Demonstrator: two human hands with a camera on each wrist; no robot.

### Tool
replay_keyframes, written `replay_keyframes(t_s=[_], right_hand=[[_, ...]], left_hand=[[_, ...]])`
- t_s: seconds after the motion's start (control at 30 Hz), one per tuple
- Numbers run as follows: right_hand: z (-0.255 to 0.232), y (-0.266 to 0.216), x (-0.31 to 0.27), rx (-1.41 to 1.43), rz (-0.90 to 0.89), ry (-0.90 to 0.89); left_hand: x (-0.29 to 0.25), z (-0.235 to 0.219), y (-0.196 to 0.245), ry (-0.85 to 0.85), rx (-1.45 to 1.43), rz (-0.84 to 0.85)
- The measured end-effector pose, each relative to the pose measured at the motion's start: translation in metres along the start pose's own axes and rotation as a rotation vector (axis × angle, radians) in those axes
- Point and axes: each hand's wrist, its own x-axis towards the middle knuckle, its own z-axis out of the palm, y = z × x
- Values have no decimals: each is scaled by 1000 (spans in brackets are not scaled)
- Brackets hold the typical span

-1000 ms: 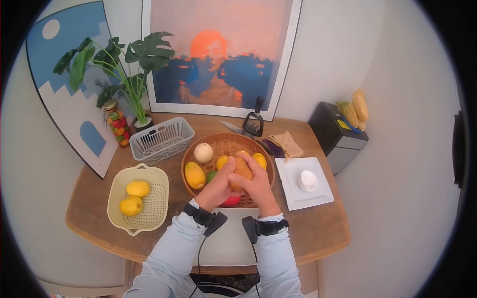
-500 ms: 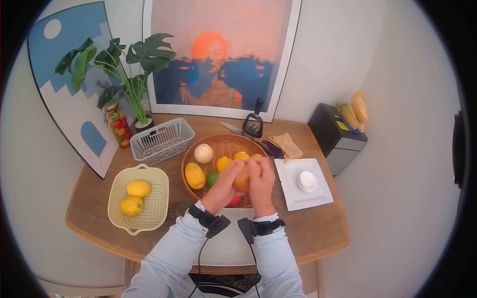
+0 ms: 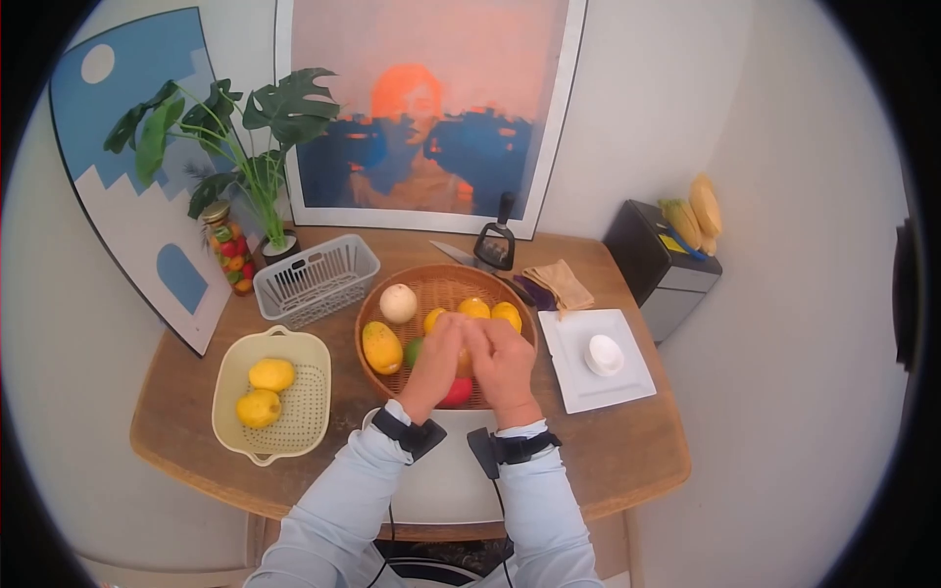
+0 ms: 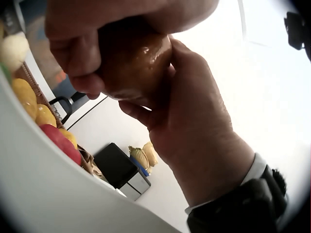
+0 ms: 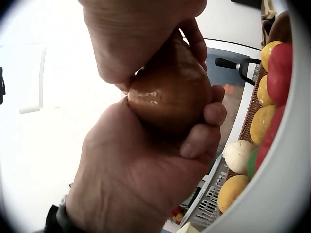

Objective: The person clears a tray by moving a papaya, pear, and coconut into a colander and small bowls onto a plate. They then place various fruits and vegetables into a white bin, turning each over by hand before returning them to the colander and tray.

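Over the front part of a round wicker basket (image 3: 431, 284), both hands hold a smooth, glossy orange-brown fruit (image 5: 170, 102) between them. The left hand (image 3: 436, 370) cups it from the left, and its fingers curl around the lower side in the right wrist view. From the other side the right hand (image 3: 505, 370) wraps it. Their fingers meet over the top, hiding most of the fruit in the head view. Below lie a red item (image 3: 458, 392), a green item (image 3: 415, 353), several yellow fruits (image 3: 473, 308), a yellow mango-like fruit (image 3: 382, 348) and a pale round one (image 3: 399, 304).
A cream basket (image 3: 314, 397) with two yellow fruits stands left, a grey basket (image 3: 319, 284) behind it. At right sits a white square plate (image 3: 578, 387) bearing a small white dish (image 3: 605, 355). A knife (image 3: 452, 252) lies at the back; a white board (image 3: 441, 480) lies in front.
The hands have turned around the fruit and closed further over it. Its orange surface, plain in view a second ago, is now mostly covered. The things on the table stay put.
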Motion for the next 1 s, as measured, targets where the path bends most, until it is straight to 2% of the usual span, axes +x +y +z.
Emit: replay_keyframes(t_s=[0.07, 0.17, 0.27, 0.37, 0.47, 0.57, 0.6, 0.7, 0.8, 0.9, 1.0], right_hand=[[3, -12, 2, -142, -213, 7], [7, -20, 1, -143, -200, 9], [21, 10, -8, 26, 162, 77], [12, 17, -4, 525, 597, 75], [15, 18, -5, 494, 519, 37], [19, -1, -2, -104, -171, 107], [19, -4, -3, -130, -156, 68], [24, 13, -7, 257, 288, 30], [16, 42, -8, 682, 630, 49], [12, 31, -3, 610, 526, 10], [20, 12, -5, 168, 119, 46]], left_hand=[[5, -8, -12, 24, -46, -33], [5, -13, -16, -12, -223, -299], [-1, -5, -8, -34, -134, -110], [-5, -3, 8, -149, -170, -232], [-4, -8, 20, -238, -447, -427], [0, -5, 18, -130, -667, -397], [1, -11, 9, -163, -588, -320], [-4, -8, 9, -184, -498, -322], [-8, -1, 24, -191, -224, -306], [-8, 2, 23, -75, -163, -247], [0, -3, -5, 25, -524, -307]])
